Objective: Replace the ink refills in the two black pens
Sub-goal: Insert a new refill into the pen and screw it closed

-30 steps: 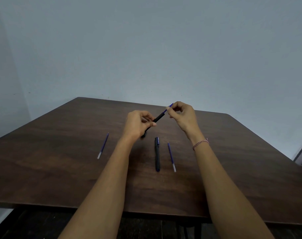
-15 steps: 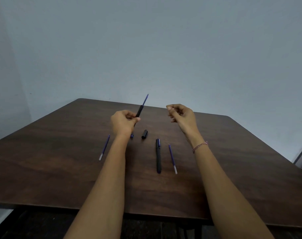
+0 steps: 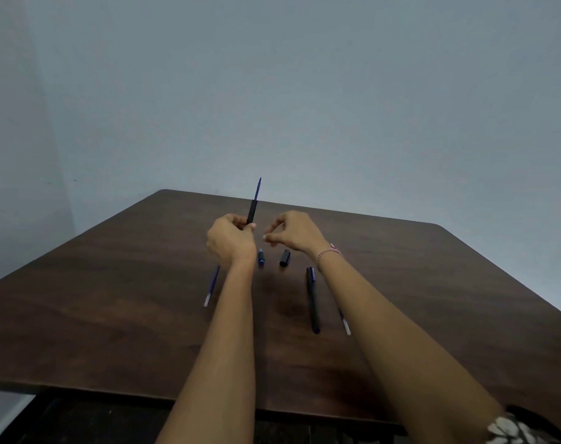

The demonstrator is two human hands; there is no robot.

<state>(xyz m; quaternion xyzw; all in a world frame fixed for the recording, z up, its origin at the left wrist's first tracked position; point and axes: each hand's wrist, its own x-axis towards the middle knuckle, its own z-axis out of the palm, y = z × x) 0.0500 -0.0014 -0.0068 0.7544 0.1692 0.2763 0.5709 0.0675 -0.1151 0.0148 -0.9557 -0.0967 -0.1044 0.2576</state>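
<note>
I see my left hand clenched around a black pen barrel, held nearly upright above the bench, its blue refill poking out the top. My right hand hovers just beside it, fingers pinched together; I cannot tell whether that grip holds anything. Below the hands lie a black cap piece and a small blue piece. The second black pen lies nearer me, with loose refills at left and right.
</note>
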